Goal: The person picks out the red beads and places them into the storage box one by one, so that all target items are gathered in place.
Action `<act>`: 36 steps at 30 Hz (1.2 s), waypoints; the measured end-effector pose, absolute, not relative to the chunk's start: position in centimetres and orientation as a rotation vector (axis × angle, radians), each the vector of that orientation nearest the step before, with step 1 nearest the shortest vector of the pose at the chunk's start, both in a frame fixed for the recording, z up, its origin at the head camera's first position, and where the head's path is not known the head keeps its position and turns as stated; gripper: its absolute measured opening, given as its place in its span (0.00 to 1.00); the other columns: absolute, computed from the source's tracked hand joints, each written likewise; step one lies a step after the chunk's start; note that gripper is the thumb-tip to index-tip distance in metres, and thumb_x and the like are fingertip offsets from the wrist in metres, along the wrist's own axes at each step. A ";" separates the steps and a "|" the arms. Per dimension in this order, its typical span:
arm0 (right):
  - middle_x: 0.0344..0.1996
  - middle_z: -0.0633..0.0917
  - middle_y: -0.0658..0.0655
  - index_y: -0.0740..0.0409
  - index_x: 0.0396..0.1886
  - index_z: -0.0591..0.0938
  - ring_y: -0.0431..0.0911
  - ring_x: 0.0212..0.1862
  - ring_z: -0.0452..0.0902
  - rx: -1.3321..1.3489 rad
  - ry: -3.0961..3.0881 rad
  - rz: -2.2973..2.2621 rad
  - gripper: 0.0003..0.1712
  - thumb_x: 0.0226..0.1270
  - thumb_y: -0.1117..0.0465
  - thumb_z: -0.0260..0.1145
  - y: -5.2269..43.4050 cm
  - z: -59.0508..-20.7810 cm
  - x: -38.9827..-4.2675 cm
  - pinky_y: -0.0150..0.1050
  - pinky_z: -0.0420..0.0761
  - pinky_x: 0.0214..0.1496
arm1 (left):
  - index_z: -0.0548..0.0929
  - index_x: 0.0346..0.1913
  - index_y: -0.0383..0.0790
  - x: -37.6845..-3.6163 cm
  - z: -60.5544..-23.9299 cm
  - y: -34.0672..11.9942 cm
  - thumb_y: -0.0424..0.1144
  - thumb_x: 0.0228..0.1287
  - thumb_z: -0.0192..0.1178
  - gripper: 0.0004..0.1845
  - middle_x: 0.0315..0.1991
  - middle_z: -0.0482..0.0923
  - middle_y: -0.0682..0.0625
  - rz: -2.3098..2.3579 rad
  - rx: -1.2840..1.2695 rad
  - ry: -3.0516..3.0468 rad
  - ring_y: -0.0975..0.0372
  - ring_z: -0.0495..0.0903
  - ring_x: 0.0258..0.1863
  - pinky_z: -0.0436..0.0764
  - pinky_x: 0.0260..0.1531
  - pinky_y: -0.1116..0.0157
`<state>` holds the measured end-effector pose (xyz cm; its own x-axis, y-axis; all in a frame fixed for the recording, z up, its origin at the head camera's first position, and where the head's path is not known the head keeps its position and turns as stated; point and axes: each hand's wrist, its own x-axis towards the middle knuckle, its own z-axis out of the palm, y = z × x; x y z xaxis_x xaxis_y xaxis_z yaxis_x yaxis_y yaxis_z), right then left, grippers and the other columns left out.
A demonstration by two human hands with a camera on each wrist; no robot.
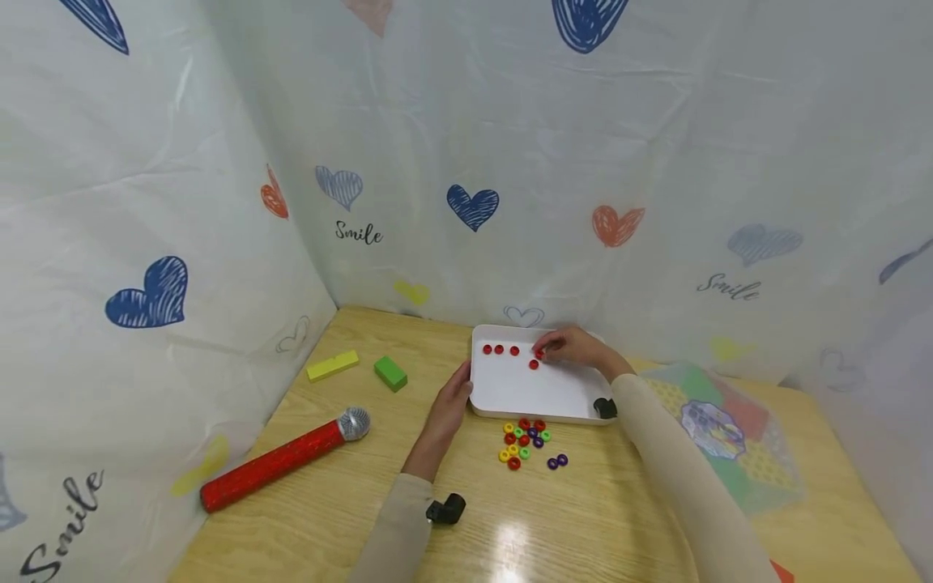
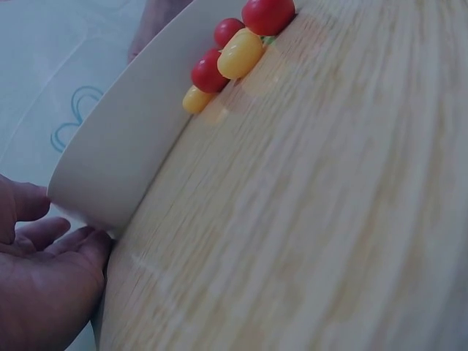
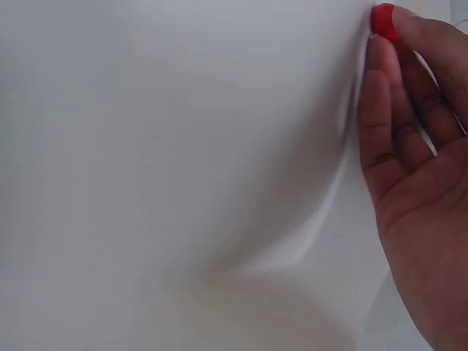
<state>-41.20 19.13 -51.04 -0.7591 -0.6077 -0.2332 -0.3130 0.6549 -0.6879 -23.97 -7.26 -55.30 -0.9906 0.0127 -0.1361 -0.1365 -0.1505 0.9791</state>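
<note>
A white tray [image 1: 525,397] lies on the table. My left hand [image 1: 446,409] holds its left side, thumb at the rim and fingers low against the wall [image 2: 139,157] in the left wrist view. Over the back of the tray, my right hand [image 1: 579,348] pinches a red ring bead [image 3: 385,22] between thumb and fingers. Another red bead [image 1: 534,364] sits just below those fingertips. Three more red beads [image 1: 499,350] form a row along the tray's back left. In front of the tray, several red, yellow, green and purple ring beads [image 1: 524,441] lie loosely grouped on the wood.
On the left are a red-handled toy microphone [image 1: 284,461], a yellow block [image 1: 332,366] and a green block [image 1: 390,373]. A clear, colourfully printed package [image 1: 717,433] lies right of my right forearm. A heart-printed curtain [image 1: 408,267] stands behind the table.
</note>
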 end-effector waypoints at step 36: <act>0.50 0.82 0.58 0.56 0.57 0.80 0.43 0.48 0.80 -1.057 2.368 -1.041 0.18 0.69 0.61 0.63 20.1 -46.2 -23.6 0.39 0.82 0.50 | 0.54 0.76 0.45 -24.7 -54.9 -7.2 0.37 0.77 0.41 0.27 0.76 0.53 0.49 2.274 -0.192 1.954 0.60 0.50 0.75 0.53 0.74 0.60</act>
<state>-23.64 20.10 -46.25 -0.6628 -0.7487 -0.0148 -0.4955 0.4532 -0.7410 -24.66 -7.19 -54.88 -0.9824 0.0207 -0.1855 -0.1865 -0.1483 0.9712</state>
